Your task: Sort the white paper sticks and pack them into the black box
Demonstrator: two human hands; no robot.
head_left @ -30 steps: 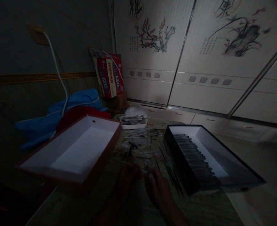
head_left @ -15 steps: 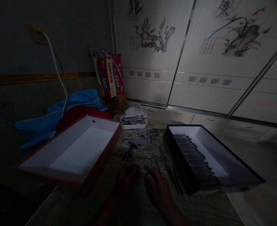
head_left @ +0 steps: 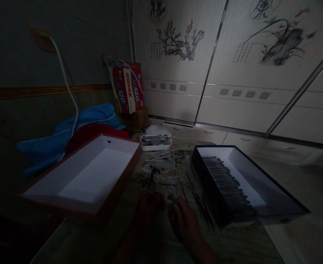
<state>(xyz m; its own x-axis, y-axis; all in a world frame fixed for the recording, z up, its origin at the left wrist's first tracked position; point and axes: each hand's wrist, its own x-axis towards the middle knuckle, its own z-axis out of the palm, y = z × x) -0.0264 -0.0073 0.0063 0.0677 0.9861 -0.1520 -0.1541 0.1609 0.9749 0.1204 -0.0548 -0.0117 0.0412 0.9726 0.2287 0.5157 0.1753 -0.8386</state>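
Observation:
The scene is very dim. My left hand (head_left: pixel 146 214) and my right hand (head_left: pixel 185 222) meet low in the middle of the table, fingers curled together around a thin pale stick-like piece (head_left: pixel 164 198) between them. Just beyond the fingertips lies a loose scatter of thin pale and dark sticks (head_left: pixel 164 168). A black box (head_left: pixel 260 205) with a row of dark sticks laid inside stands to the right of my right hand. A red box (head_left: pixel 106 205) with a white, bare inside sits to the left of my left hand.
A small white tray (head_left: pixel 156 147) of sticks stands at the table's far side. Blue cloth (head_left: pixel 68 135), a white cable (head_left: pixel 68 88) and a red printed carton (head_left: pixel 127 88) lie at the back left. Painted sliding wardrobe doors (head_left: pixel 233 55) fill the background.
Both hands stay close together at the near edge of the stick pile, with only small finger shifts. The boxes have not moved.

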